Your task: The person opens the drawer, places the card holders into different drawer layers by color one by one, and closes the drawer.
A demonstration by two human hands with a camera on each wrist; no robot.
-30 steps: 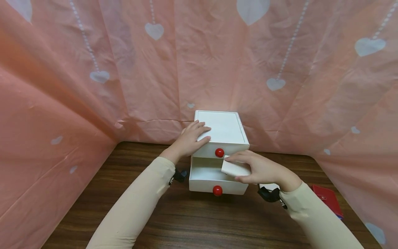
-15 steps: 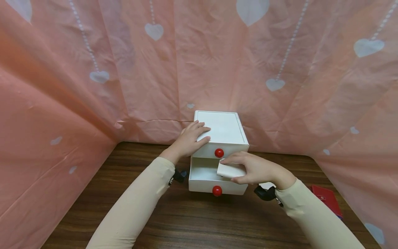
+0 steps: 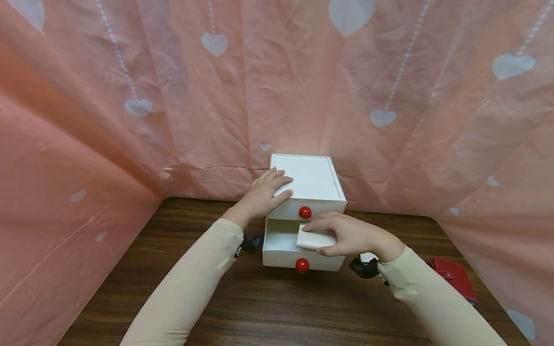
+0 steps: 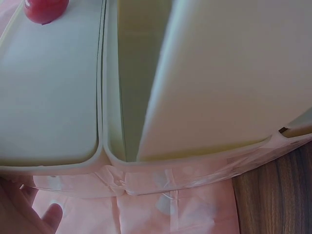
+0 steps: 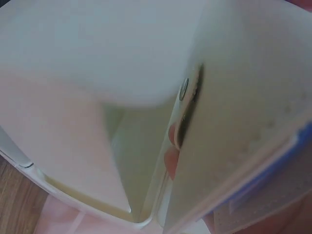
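Observation:
A small white drawer cabinet (image 3: pixel 310 175) with red knobs stands against the curtain. Its lower drawer (image 3: pixel 279 258) is pulled out, while the upper drawer (image 3: pixel 283 209) sits closed. My left hand (image 3: pixel 261 194) rests with fingers spread on the cabinet's top left edge. My right hand (image 3: pixel 357 235) holds a white wallet (image 3: pixel 315 239) over the right part of the lower drawer, thumb at the near side and fingers at the far side. The right wrist view shows the wallet's snap strap (image 5: pixel 190 105), stitching and a blue layer (image 5: pixel 273 170) at its edge.
A red wallet (image 3: pixel 455 278) with a snap strap lies at the right of the dark wooden table (image 3: pixel 277 307). Part of another white item (image 3: pixel 368 257) shows behind my right wrist. A pink curtain (image 3: pixel 277 96) with hearts encloses the back and sides.
My right hand has moved left and slightly down with the white wallet, further over the lower drawer. My left hand has stayed on the cabinet top.

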